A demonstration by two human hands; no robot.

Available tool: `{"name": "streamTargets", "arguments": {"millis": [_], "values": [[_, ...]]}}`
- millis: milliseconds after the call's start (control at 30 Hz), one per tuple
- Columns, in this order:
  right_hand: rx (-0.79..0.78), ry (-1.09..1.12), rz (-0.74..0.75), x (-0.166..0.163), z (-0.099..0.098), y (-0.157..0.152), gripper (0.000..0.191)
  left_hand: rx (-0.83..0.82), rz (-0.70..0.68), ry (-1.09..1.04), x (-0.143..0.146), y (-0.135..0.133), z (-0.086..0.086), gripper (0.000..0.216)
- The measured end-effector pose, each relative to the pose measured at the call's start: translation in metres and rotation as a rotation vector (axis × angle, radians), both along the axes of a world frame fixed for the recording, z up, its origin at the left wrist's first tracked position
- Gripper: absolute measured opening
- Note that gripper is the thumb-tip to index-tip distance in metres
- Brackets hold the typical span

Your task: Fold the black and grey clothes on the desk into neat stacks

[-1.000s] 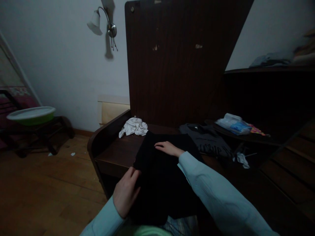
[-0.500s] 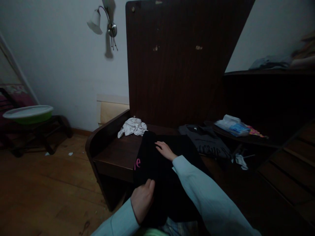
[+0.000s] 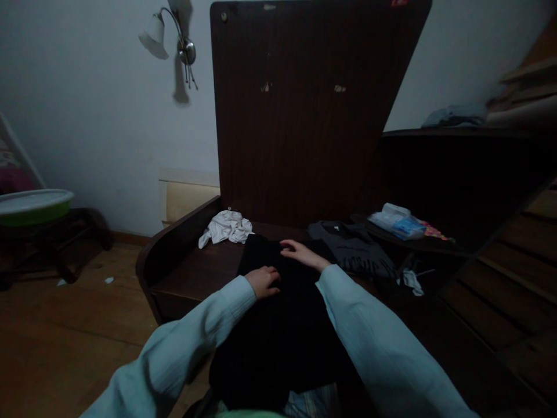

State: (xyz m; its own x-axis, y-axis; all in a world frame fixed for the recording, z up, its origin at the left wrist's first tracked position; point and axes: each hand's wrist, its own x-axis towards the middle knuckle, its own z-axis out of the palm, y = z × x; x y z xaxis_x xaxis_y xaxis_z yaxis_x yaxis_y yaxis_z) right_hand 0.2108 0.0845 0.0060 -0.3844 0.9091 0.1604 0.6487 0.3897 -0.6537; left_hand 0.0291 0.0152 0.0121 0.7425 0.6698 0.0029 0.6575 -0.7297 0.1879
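Note:
A black garment (image 3: 282, 342) is spread over the front of the dark wooden desk (image 3: 191, 284) and hangs down toward my lap. My left hand (image 3: 263, 283) lies on its upper left part, with fingers slightly bent and apart. Farther up, near the garment's top edge, my right hand (image 3: 301, 253) rests with its fingers stretched toward the left. Neither hand grips the cloth. Just right of the garment lies a dark grey T-shirt (image 3: 354, 251) with black lettering. A crumpled white cloth (image 3: 226, 227) sits at the desk's back left corner.
Clear plastic packages (image 3: 398, 222) lie on a low shelf to the right, above a small white scrap (image 3: 412, 281). A tall dark board (image 3: 300, 128) stands behind the desk. At far left, a green basin (image 3: 35, 212) rests on a stool. A lamp (image 3: 186, 51) hangs on the wall.
My left hand has let go of the garment's left side and moved up onto it, fingers loosened. The pink lettering there no longer shows. My right hand stays near the top. The view has turned slightly right.

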Motion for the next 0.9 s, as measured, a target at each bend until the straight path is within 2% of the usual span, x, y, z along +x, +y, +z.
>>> {"name": "streamTargets", "arguments": {"millis": [100, 200, 267, 367, 500, 633, 733, 833, 900], "values": [[0.11, -0.125, -0.25, 0.046, 0.028, 0.0, 0.035, 0.011, -0.093, -0.056, 0.015, 0.015, -0.004, 0.022], [0.076, -0.396, -0.515, 0.088, 0.04, -0.004, 0.038, 0.017, -0.184, -0.106, 0.035, 0.026, -0.007, 0.02], [0.019, -0.499, -0.584, 0.105, 0.04, -0.008, 0.038, 0.02, -0.224, -0.122, 0.048, 0.033, -0.01, 0.02], [-0.065, -0.51, -0.569, 0.114, 0.035, -0.013, 0.03, 0.012, -0.216, -0.12, 0.063, 0.041, -0.019, 0.021], [-0.167, -0.543, -0.502, 0.102, 0.034, -0.02, 0.023, 0.047, -0.115, -0.23, 0.071, 0.047, -0.038, 0.019], [-0.063, -0.626, -0.484, 0.07, 0.043, -0.028, 0.018, -0.044, -0.072, -0.426, 0.072, 0.049, -0.05, 0.016], [0.041, -0.648, -0.443, 0.036, 0.048, -0.032, 0.02, -0.299, 0.031, -0.673, 0.073, 0.055, -0.052, 0.02], [0.06, -0.646, -0.405, 0.004, 0.045, -0.031, 0.022, -0.626, 0.202, -0.961, 0.074, 0.064, -0.053, 0.042], [0.036, -0.608, -0.375, -0.012, 0.04, -0.029, 0.022, -0.778, 0.295, -1.113, 0.072, 0.071, -0.055, 0.053]]}}
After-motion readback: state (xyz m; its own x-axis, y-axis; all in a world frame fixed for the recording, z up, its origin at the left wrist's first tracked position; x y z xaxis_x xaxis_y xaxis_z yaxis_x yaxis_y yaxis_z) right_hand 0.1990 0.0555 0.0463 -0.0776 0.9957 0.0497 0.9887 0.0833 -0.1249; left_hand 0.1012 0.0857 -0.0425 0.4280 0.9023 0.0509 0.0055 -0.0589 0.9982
